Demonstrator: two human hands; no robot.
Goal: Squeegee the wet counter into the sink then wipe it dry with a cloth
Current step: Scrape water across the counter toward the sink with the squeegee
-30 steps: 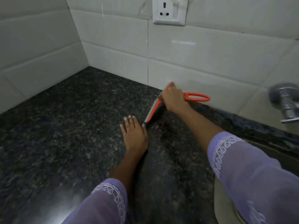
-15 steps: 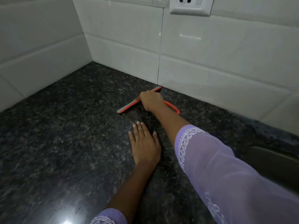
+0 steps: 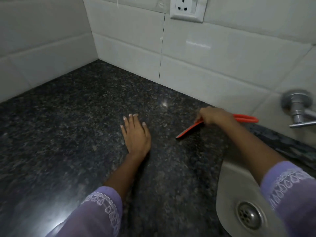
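We take this for a home kitchen: dark speckled granite counter (image 3: 71, 127), white glazed wall tiles (image 3: 213, 65), a wall socket (image 3: 188, 9), a steel sink (image 3: 234, 183) with drain (image 3: 250, 215), and a wall tap (image 3: 298, 108).

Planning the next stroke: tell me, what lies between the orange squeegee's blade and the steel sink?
Only bare dark granite counter separates orange squeegee from steel sink, seen in the head view.

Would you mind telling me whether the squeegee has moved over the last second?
Yes. The squeegee went left from the tap, then back right toward it and the sink.
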